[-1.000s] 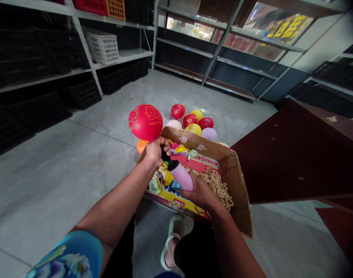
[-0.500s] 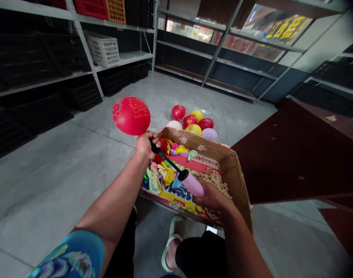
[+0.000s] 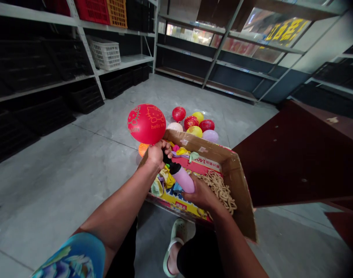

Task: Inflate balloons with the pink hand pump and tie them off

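Note:
My left hand [image 3: 158, 153] is closed around the neck of a red inflated balloon [image 3: 146, 123] with cat prints, pressed onto the black nozzle end of a hand pump. The pump's pink barrel [image 3: 184, 180] is gripped by my right hand [image 3: 202, 195], tilted down to the right. Little of the pump's black rod shows between the two hands. Beneath both hands is an open cardboard box [image 3: 229, 160]. Limp uninflated balloons [image 3: 166, 178] lie in its left part, and a heap of beige cord-like strands [image 3: 218, 187] in its right part.
Several inflated balloons [image 3: 194, 131] rest on the grey floor beyond the box, with an orange balloon [image 3: 143, 149] to its left. A dark red-brown panel [image 3: 298, 158] stands on the right. Metal shelves [image 3: 219, 52] with crates line the walls.
The balloon and my left hand have moved right and slightly down. The pump's barrel has slid up toward my left hand, covering most of the rod. The orange balloon has come into sight.

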A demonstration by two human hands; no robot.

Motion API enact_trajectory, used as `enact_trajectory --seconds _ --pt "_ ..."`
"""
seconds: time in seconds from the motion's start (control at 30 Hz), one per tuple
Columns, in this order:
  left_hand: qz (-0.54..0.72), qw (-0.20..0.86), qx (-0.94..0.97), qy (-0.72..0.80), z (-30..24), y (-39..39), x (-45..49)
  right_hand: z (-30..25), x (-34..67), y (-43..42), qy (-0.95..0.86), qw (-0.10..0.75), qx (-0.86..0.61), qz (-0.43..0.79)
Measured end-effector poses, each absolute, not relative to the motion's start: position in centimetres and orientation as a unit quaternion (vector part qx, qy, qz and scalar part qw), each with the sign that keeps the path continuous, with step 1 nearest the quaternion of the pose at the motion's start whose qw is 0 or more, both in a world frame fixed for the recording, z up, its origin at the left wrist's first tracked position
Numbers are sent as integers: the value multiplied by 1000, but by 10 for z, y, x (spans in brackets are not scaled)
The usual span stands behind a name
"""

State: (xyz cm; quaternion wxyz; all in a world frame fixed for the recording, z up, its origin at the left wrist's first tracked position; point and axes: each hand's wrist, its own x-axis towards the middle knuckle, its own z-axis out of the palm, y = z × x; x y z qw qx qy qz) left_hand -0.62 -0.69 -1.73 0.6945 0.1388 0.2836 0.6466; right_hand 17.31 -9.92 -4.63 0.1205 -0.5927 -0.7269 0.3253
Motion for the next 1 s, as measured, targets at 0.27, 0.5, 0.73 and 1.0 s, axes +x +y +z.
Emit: enact_trajectory --seconds 0.27,0.5,0.73,1.0 --pt "674 675 128 274 -9 3 -29 -45 211 -104 -690 95 -560 449" --pt "700 653 112 267 -12 9 -38 -53 232 -105 -715 79 -560 411" --pt "662 684 126 279 -21 -1 -16 -53 193 -101 -719 106 -584 361" --pt "608 704 104 354 -24 -13 6 -61 182 -100 -735 123 -595 301"
